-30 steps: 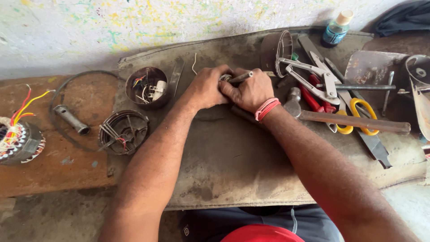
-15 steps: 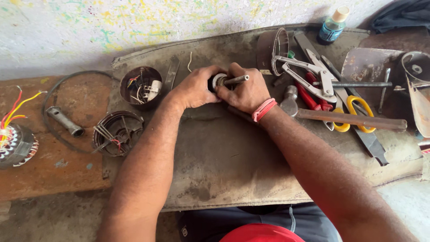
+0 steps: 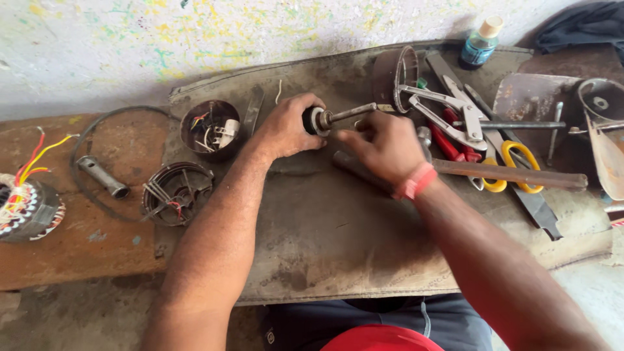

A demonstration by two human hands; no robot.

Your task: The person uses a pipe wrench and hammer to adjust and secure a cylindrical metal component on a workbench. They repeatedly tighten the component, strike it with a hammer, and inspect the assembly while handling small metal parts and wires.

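My left hand [image 3: 286, 129] grips the dark round body of a small motor rotor with a steel shaft [image 3: 335, 117], held just above the brown mat [image 3: 325, 234]. The shaft points right. My right hand [image 3: 380, 144], with a red band at the wrist, pinches the shaft's far end with its fingertips. A long hammer [image 3: 507, 174] lies on the mat under and to the right of my right hand.
A round cup of wires and small parts [image 3: 211, 129] and a wire fan guard [image 3: 175, 194] lie left. A socket tube [image 3: 101, 177] and wound stator [image 3: 26, 205] rest far left. Metal puller [image 3: 445, 107], yellow-handled scissors [image 3: 513, 162], red pliers and a blue bottle [image 3: 481, 42] crowd the right.
My hands have come apart: the rotor, earlier covered by both hands, is now exposed, with the left hand on its body and the right hand slid out to the shaft's end.
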